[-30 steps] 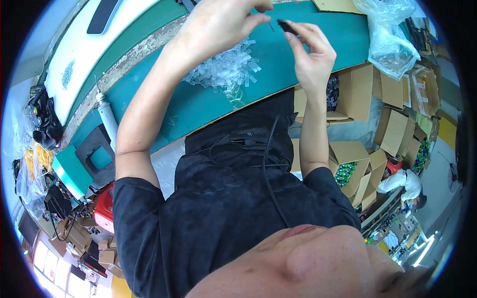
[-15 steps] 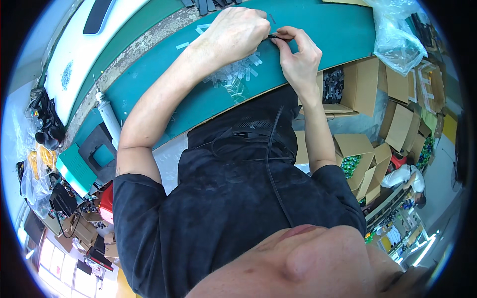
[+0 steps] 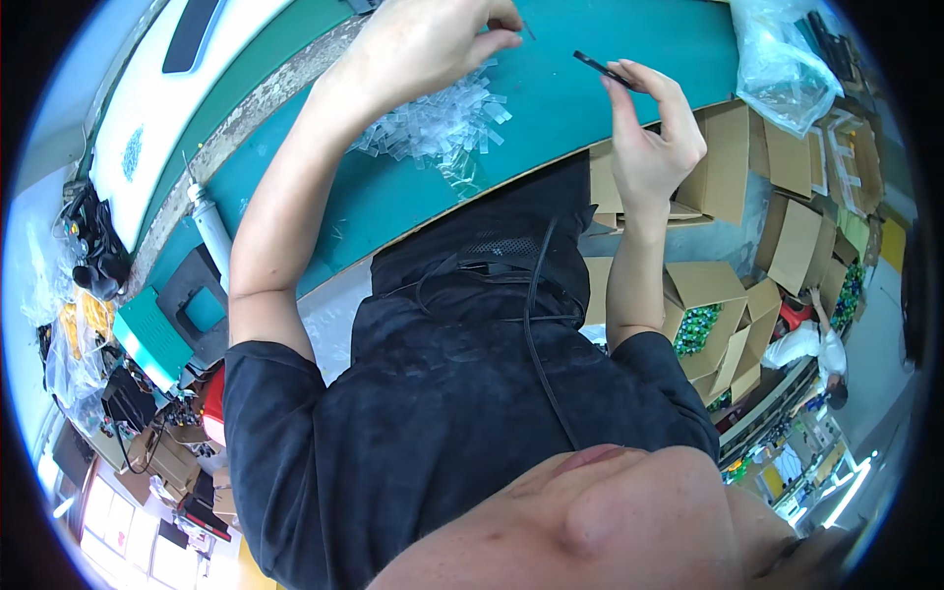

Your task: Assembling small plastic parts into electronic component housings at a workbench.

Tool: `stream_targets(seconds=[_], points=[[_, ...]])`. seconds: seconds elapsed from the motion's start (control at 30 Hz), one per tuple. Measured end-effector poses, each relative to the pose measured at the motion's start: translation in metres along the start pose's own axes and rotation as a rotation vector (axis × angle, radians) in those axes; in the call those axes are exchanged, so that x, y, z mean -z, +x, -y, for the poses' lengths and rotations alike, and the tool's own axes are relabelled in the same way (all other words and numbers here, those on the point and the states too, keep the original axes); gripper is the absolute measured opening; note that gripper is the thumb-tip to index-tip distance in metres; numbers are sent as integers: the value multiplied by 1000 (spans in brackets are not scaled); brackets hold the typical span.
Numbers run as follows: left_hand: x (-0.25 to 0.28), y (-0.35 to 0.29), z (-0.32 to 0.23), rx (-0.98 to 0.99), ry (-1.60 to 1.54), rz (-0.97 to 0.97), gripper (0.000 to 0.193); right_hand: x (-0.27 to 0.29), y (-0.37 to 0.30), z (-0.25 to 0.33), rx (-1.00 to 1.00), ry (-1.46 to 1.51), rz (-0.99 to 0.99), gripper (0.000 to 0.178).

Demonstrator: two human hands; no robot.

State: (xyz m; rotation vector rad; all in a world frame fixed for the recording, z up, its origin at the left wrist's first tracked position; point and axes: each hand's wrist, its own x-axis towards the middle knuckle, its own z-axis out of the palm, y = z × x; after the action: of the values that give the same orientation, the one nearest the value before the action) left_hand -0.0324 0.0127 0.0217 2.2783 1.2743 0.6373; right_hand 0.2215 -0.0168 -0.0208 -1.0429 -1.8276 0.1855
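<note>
My right hand (image 3: 657, 138) pinches a small flat black strip-shaped piece (image 3: 598, 67) between thumb and fingertips, above the green work table. The piece juts out to the left of the fingertips. To the left, my left hand (image 3: 428, 49) hovers over the far part of the table, thumb and forefinger apart, with nothing visible between them. Close by those fingertips is a thin dark sliver (image 3: 529, 30). Below the left hand lies a loose pile of small clear plastic strips (image 3: 442, 123).
The green table (image 3: 560, 123) has a clear bag (image 3: 787, 69) at its right end. A white-grey cylindrical tool (image 3: 211, 231) and a green-and-black device (image 3: 152, 334) are at left. Open cardboard boxes (image 3: 723, 162) stand below the table's right edge. Another person (image 3: 816, 349) works farther right.
My hands have drawn apart. The left went left and away from the black piece; the right moved right and nearer to me, still holding it. More of the clear strips now shows.
</note>
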Motion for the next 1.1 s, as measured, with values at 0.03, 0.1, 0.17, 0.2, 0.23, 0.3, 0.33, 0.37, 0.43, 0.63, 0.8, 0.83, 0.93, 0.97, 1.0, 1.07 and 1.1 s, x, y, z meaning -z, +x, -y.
stream_targets(seconds=[0.03,0.1,0.17,0.2,0.23,0.3,0.33,0.37,0.43,0.63,0.8,0.83,0.93,0.97,1.0,1.07,1.1], points=[[0,-1,-6,-5,-16,22,21,1,1,1,37,-13,3,28],[0,0,-18,-41,-216,-13,24,0,3,4,108,-36,12,30],[3,1,-34,-19,-433,-35,26,0,6,8,152,-47,-2,34],[0,0,-34,-91,-426,-91,29,-2,8,11,168,-41,-14,34],[1,0,-34,-41,-446,-67,28,-3,10,13,185,-34,-25,35],[3,1,-32,57,-489,-20,27,-5,12,16,191,-7,-47,32],[4,1,-31,69,-519,-35,26,-5,14,17,194,7,-57,31],[5,0,-30,85,-546,-49,26,-4,14,18,194,-10,-36,29],[10,0,-28,162,-524,-61,25,7,14,19,195,-41,8,25],[16,-3,1,109,-16,50,19,82,-6,-2,-193,-182,18,19],[-21,-10,18,-3,183,37,15,145,-59,-67,-511,-509,156,13],[-26,-11,18,0,218,34,15,152,-66,-78,-523,-605,194,12],[-43,-13,18,-42,301,-34,12,166,-78,-105,-408,-853,230,13],[-45,-13,17,-44,322,-38,10,160,-73,-102,-347,-926,226,13],[-47,-13,16,-46,343,-43,8,156,-67,-100,-387,-817,165,14],[-44,-10,10,19,368,66,10,143,-44,-84,-464,-597,48,16],[-46,-12,6,-23,406,10,6,128,-27,-68,-448,-489,40,16]])
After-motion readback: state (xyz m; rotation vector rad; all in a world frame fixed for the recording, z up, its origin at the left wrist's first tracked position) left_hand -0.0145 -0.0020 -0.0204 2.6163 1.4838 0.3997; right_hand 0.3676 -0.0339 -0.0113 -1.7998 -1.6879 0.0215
